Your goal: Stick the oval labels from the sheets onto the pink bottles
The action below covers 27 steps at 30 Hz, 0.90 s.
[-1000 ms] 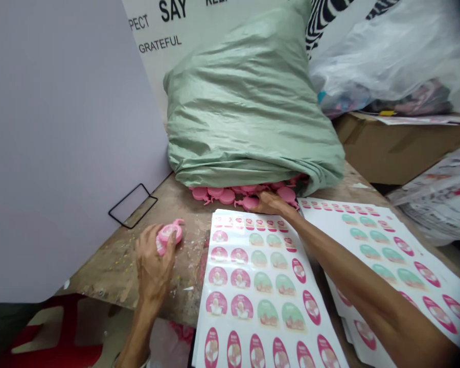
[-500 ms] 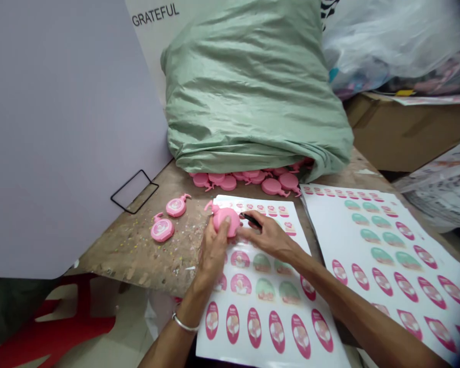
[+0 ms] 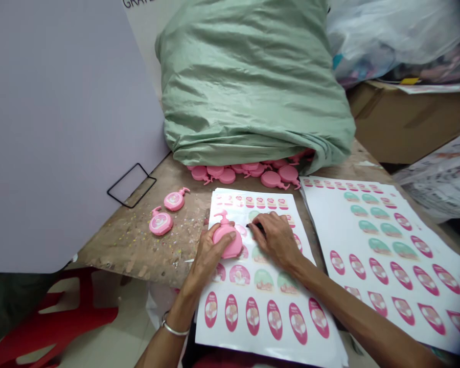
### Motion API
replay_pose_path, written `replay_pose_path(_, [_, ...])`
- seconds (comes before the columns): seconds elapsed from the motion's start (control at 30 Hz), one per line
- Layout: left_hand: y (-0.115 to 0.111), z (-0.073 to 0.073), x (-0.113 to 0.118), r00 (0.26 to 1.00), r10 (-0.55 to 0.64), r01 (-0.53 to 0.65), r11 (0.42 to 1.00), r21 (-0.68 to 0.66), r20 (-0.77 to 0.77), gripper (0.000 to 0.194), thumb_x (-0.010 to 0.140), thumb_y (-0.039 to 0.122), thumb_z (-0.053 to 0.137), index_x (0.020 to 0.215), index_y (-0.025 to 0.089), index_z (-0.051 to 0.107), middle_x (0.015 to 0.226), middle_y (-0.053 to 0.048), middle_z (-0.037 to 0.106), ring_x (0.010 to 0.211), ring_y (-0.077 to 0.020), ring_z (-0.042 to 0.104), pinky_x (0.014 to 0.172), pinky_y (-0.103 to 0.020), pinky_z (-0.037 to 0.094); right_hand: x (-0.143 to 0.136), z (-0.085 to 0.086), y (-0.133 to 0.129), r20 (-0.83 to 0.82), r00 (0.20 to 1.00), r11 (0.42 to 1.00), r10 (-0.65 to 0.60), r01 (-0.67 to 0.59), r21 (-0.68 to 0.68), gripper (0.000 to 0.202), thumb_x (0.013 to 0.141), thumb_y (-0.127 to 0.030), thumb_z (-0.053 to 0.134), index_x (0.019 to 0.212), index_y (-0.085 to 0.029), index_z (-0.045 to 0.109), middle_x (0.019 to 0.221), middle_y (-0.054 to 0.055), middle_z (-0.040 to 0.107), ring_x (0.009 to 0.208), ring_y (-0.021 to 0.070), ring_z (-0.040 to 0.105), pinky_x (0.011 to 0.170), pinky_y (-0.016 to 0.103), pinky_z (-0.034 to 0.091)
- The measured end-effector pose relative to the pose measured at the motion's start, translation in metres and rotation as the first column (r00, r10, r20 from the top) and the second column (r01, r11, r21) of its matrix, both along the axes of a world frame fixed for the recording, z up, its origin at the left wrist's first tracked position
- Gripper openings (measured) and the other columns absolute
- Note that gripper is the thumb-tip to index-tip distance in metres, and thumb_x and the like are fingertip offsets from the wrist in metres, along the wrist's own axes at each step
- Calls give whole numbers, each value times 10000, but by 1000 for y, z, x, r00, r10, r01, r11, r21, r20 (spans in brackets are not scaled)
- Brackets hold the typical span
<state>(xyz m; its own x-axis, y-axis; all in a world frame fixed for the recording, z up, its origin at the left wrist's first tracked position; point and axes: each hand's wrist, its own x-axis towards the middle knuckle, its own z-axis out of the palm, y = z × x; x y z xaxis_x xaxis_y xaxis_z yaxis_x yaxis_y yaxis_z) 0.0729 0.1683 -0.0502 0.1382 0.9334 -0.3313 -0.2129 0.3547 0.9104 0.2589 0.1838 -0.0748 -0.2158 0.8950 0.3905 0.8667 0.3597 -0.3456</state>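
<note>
My left hand grips a flat pink toy pump bottle, with the thumb across its face and the nozzle pointing up. Its visible face is plain pink. The bottle is over a white sticker sheet printed with pink and green labels. To its right, my right hand is closed around a small black pointed tool, mostly hidden by the fingers. The tool's tip is close to a pale pink label on the sheet; I cannot tell whether they touch.
Two labelled pink pump bottles lie to the left, near a black wire frame. More pink bottles spill from under a big green bag. Another sticker sheet lies at right. A red stool stands below the table edge.
The bottle has turned nozzle-up and moved slightly down. My right hand has drawn away from the bottle to the sticker sheet, with the black tool still in its fingers.
</note>
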Motion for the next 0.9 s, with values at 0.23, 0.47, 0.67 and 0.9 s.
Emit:
replay_pose_path(0.23, [1,-3,-2,999,-47,47,999,-1,-8,380,753,355,724,1079,165,676,1122,-105,653,801,-175,651,628,-238,562,3,-1,0,-94,995,999,29,-34,-43,124,879,-227,582,770,-171,567,705,24,609,702,182,506,681,318,306])
replay_pose_path(0.47, [-3,0,1,999,-39,39,998,48,-7,317,778,346,698,1037,164,674,990,-89,668,712,-131,620,602,-213,542,-3,4,-5,142,988,975,52,-81,208,181,884,-272,590,737,-171,559,692,39,608,694,188,477,677,344,297])
replay_pose_path(0.67, [-5,3,2,981,82,-80,997,-18,178,375,771,284,712,1110,157,612,839,-58,671,689,-156,659,646,-276,572,-6,9,-10,182,980,910,80,-146,389,186,866,-254,594,706,-192,522,614,23,567,651,179,445,693,363,314])
replay_pose_path(0.9, [0,18,-13,905,141,-76,982,-173,401,528,874,540,513,1225,151,575,897,-93,659,736,-185,651,637,-357,598,-5,6,-6,-30,980,930,198,-178,321,144,831,-258,613,765,-186,508,655,30,593,660,175,476,699,350,348])
